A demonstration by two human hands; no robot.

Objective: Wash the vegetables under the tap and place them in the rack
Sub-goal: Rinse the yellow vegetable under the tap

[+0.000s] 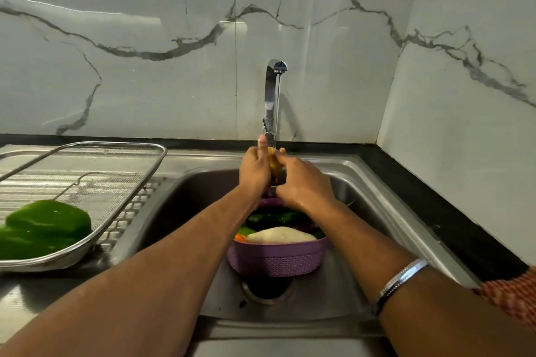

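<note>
Head view: both hands meet under the tap (272, 90) — the left hand (255, 168) and right hand (301, 182) curl around a yellowish vegetable (272, 164) above the purple basket (275, 261) in the sink (377, 191). A green pepper (46, 226) lies in the mesh rack (116, 182) — left of the sink.

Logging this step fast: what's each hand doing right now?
Left hand: holds the yellow vegetable under the tap.
Right hand: also holds that vegetable, fingers curled round it.
</note>
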